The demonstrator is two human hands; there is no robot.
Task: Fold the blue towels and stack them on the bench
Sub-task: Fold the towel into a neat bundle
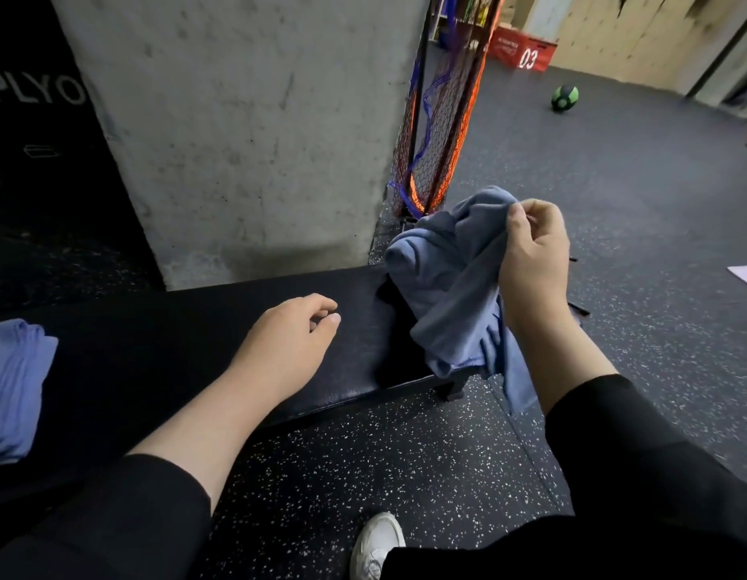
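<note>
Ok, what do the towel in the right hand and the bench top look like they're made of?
Towel: soft blue cloth, probably terry or microfibre; it hangs in limp crumpled folds from the right hand, matte, with a stitched hem. Bench: black padded top, likely vinyl or faux leather; smooth, with a dull sheen along its edge. The frame beneath is too dark to tell.

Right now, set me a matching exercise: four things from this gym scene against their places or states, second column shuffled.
Things:
1. crumpled blue towel
2. folded blue towels
3. green and black ball
4. left hand

States:
A. lies on the floor, far right
B. stacked at the black padded bench's left end
C. gripped by the right hand
D. holds nothing, over the bench

Pairs: 1-C, 2-B, 3-A, 4-D
</note>
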